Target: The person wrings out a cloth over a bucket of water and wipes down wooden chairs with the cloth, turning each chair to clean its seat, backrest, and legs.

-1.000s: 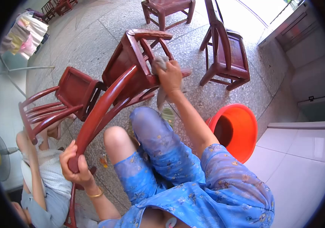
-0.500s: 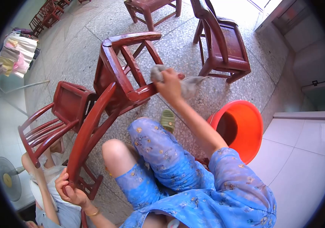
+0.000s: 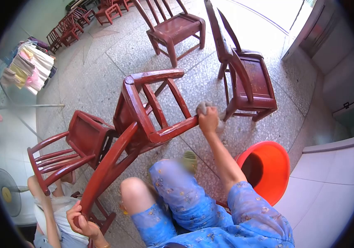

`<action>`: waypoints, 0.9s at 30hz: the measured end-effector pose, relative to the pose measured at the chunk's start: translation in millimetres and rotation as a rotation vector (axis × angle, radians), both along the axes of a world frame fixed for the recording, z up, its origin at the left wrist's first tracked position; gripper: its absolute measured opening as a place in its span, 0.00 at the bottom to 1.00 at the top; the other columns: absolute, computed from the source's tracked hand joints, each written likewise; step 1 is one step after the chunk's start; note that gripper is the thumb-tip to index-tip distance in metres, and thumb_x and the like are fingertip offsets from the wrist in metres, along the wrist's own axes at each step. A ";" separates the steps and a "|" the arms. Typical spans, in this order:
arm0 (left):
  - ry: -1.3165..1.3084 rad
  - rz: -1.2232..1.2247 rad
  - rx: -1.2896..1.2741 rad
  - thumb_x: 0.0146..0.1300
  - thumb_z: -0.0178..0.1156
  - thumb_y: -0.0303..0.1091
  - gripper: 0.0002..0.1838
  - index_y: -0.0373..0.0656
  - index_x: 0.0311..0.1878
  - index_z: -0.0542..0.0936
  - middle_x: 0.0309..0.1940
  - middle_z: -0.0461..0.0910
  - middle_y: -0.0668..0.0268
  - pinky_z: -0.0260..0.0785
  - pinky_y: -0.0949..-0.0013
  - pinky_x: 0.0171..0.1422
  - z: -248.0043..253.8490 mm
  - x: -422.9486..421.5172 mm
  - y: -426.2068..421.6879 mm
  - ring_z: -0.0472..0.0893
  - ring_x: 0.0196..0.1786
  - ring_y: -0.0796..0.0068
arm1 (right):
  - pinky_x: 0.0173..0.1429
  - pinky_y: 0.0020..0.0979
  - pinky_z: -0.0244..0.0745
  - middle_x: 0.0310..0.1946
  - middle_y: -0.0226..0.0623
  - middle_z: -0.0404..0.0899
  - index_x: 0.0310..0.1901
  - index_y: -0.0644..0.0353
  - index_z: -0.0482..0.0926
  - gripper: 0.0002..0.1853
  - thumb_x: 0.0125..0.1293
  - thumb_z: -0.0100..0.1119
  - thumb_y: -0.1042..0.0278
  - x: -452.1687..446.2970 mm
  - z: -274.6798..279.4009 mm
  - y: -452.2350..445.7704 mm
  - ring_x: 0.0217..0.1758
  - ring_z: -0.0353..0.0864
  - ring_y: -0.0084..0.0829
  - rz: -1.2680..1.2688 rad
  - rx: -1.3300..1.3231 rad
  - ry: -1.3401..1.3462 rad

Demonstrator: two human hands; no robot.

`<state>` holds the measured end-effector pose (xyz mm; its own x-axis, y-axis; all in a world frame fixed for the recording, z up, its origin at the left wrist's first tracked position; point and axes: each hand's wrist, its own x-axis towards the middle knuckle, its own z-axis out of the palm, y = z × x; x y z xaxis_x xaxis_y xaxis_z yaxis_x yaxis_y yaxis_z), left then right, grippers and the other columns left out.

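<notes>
A red wooden chair (image 3: 110,161) is tipped on its side in front of me, its legs pointing away to the right. My left hand (image 3: 82,223) is closed around the end of its back post, at the lower left. At the far end of one leg, my right hand (image 3: 209,120) grips a grey rag (image 3: 204,106) pressed against the wood. The leg's tip is hidden behind the hand and rag.
An orange bucket (image 3: 274,165) with dark contents stands to my right. More red chairs (image 3: 253,78) stand ahead. At left, another person's arm (image 3: 49,211) is near a tilted chair (image 3: 87,134) and a fan (image 3: 6,192). A green slipper (image 3: 190,161) lies near my knee.
My right hand has slid the rag outward along the leg to its end. My left hand keeps its hold on the post. The view has tilted upward, showing more chairs ahead.
</notes>
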<state>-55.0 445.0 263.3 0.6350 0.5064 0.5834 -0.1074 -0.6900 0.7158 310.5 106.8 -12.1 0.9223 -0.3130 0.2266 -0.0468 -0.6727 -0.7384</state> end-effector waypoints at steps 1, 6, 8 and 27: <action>-0.010 -0.003 0.007 0.54 0.51 0.34 0.10 0.36 0.35 0.70 0.38 0.73 0.55 0.68 0.46 0.63 1.4 3.8 -0.8 0.77 0.51 0.51 | 0.53 0.46 0.70 0.42 0.47 0.77 0.36 0.63 0.79 0.15 0.60 0.64 0.57 -10.3 9.5 10.9 0.48 0.75 0.49 0.060 -0.015 -0.055; 0.003 0.028 -0.015 0.54 0.50 0.33 0.10 0.36 0.35 0.71 0.38 0.74 0.55 0.70 0.46 0.62 6.8 14.1 -6.9 0.78 0.49 0.50 | 0.53 0.47 0.69 0.40 0.48 0.73 0.36 0.63 0.75 0.11 0.55 0.64 0.67 -70.8 102.2 73.6 0.48 0.74 0.52 0.351 0.235 -0.201; 0.008 0.030 -0.003 0.54 0.51 0.33 0.10 0.36 0.35 0.70 0.39 0.74 0.54 0.70 0.46 0.62 7.9 12.9 -3.9 0.79 0.49 0.50 | 0.53 0.47 0.69 0.41 0.48 0.73 0.36 0.63 0.75 0.11 0.56 0.64 0.67 -73.8 104.4 79.8 0.48 0.73 0.52 0.321 0.332 -0.248; 0.193 -0.140 0.147 0.55 0.57 0.21 0.16 0.35 0.48 0.70 0.48 0.75 0.53 0.64 0.52 0.69 45.3 64.5 -31.5 0.76 0.57 0.56 | 0.40 0.31 0.75 0.33 0.33 0.85 0.41 0.67 0.85 0.15 0.63 0.63 0.61 -2.9 -2.0 -55.3 0.35 0.82 0.25 -0.188 0.895 0.104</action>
<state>9.6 413.5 308.6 0.7995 0.3244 0.5055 -0.0807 -0.7760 0.6256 307.6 51.5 -14.1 0.8406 -0.4787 -0.2536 -0.1931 0.1726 -0.9659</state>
